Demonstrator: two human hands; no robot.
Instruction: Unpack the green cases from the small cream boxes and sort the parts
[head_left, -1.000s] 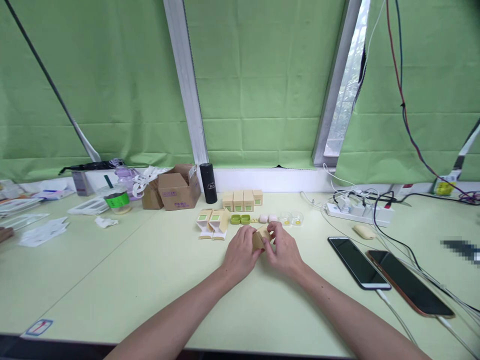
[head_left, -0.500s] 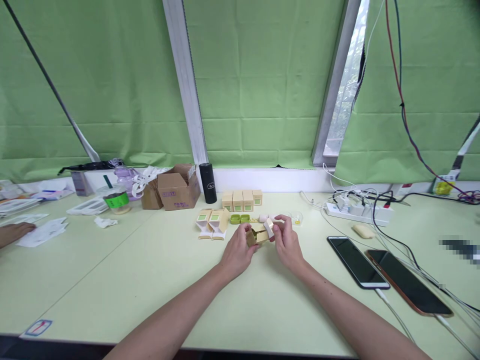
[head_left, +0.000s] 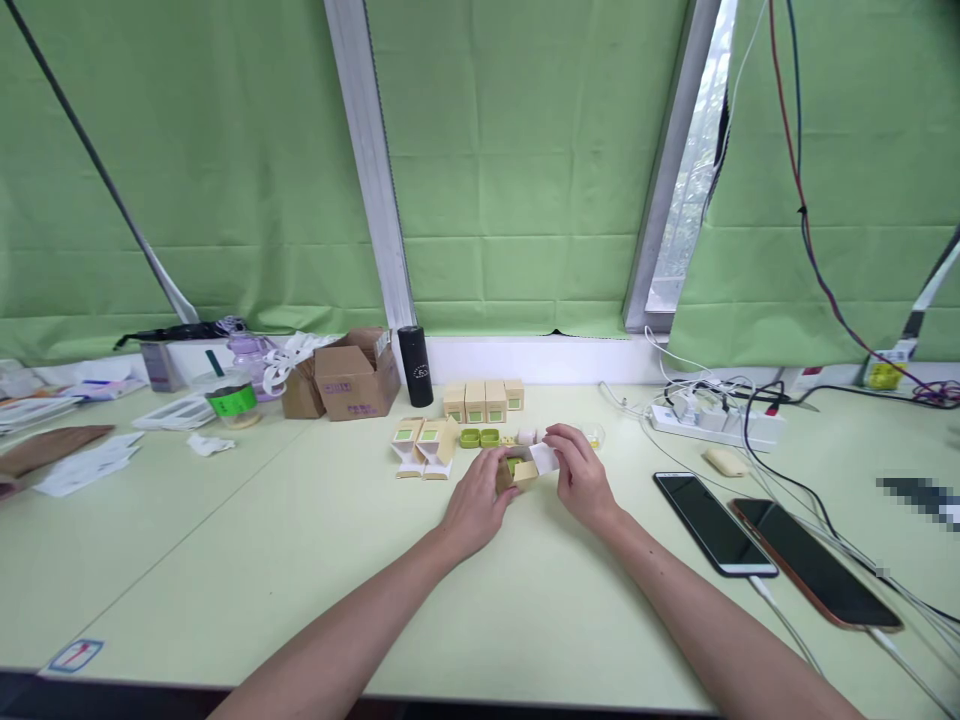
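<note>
A small kraft-coloured cardboard box [head_left: 523,476] is held between my two hands, its lid flap folded back to the right. Something green shows inside it. My left hand [head_left: 474,502] is closed around the box's left side. With thumb and fingers, my right hand [head_left: 581,478] pinches the white inner side of the flap [head_left: 544,459]. Just beyond are two green square containers [head_left: 480,438], small yellowish pieces and a pinkish white piece [head_left: 527,437]. Two opened boxes [head_left: 424,447] stand left of my left hand. Several closed boxes [head_left: 484,402] are lined up behind.
Two phones [head_left: 716,524] with cables lie at right, near a power strip [head_left: 718,426] and a beige case [head_left: 726,461]. A black bottle [head_left: 415,367], a brown carton [head_left: 358,376] and a drink cup [head_left: 236,402] stand at back left. A co-worker's arm [head_left: 45,452] reaches over papers.
The flap has swung open to the right, showing its white inside, and green shows in the box. At far left, the co-worker's arm has reached farther in.
</note>
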